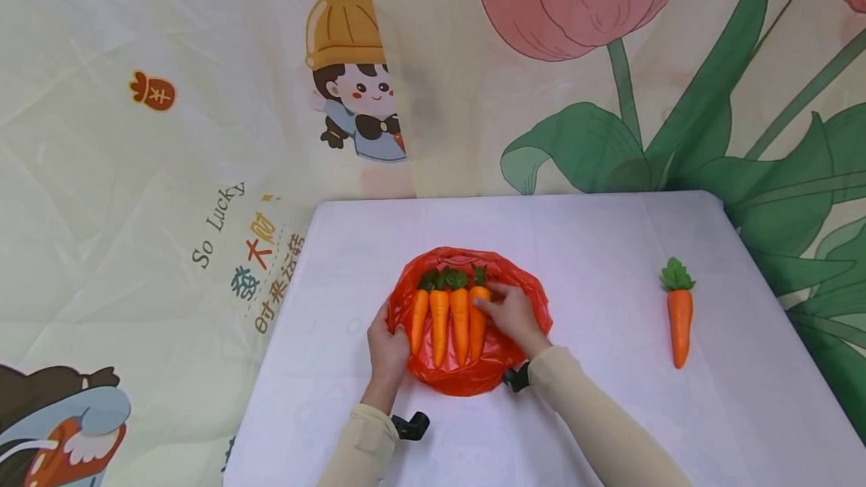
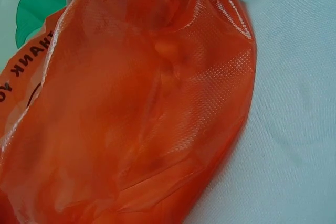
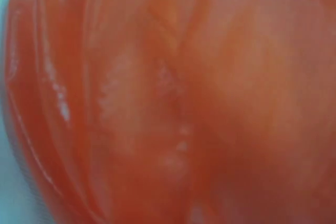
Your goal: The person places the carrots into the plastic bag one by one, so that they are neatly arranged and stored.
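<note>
Two beige sleeves [image 1: 602, 427] extend from the near edge. Beyond them, a glossy red plastic bag [image 1: 449, 383] rests on the white desk [image 1: 595, 254], mouth spread upward. Four slender orange carrots with dark green leafy tops [image 1: 439, 328] lie inside it, side by side; long axes run near to far, tips toward the person, tops away. The left hand [image 1: 389, 352] grips the bag's left rim, fingers curled, thumb over the edge. The right hand [image 1: 512, 316] pinches the upper end of the rightmost carrot [image 1: 477, 337], with thumb and fingers closed to its width. In the left wrist view, "THANK" is partly legible on the bag. Right of the bag, well apart, a single orange carrot [image 1: 680, 329] is aligned likewise, tip near. The backdrop cloth [image 1: 433, 36] reads "So Lucky" at left, above Chinese characters.
</note>
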The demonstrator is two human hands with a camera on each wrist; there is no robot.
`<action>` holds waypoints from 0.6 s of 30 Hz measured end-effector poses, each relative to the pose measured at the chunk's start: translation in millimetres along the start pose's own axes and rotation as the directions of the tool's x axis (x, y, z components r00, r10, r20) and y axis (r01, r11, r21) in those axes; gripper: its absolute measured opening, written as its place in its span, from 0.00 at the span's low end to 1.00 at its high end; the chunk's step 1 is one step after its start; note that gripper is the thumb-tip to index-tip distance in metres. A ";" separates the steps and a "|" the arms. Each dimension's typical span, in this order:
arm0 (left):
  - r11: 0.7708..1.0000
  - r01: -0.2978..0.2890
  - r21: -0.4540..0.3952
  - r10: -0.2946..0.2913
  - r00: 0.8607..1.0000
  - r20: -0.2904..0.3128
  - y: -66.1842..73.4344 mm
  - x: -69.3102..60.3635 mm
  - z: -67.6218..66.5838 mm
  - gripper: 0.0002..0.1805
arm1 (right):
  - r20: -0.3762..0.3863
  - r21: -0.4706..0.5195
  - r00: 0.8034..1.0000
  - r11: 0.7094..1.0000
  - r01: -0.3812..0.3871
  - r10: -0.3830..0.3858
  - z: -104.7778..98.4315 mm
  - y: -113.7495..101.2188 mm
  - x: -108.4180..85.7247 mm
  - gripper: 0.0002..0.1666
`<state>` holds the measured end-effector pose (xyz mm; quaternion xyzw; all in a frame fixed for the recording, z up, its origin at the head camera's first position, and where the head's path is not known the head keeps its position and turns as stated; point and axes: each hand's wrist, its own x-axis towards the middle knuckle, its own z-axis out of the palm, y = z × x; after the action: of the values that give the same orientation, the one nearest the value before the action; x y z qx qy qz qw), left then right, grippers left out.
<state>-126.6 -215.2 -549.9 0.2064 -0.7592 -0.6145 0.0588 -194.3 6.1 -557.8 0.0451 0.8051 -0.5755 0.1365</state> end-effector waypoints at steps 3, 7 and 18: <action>1.000 -0.003 0.002 0.003 1.000 -0.004 0.0 -0.1 0.0 0.31 | -0.001 0.000 1.000 1.000 -0.012 0.012 -0.5 1.9 0.4 0.33; 1.000 -0.010 -0.001 0.010 1.000 -0.008 0.4 0.2 -0.4 0.31 | 0.014 0.013 0.999 0.999 -0.040 0.040 -1.5 2.4 -0.1 0.32; 1.000 0.004 -0.004 -0.004 1.000 -0.003 -1.8 1.8 -0.7 0.31 | 0.029 -0.031 1.000 1.000 -0.005 0.006 0.3 0.6 -2.5 0.27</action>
<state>-127.6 -216.8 -551.7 0.2090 -0.7575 -0.6157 0.0592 -191.7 6.2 -557.7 0.0369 0.8117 -0.5632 0.1503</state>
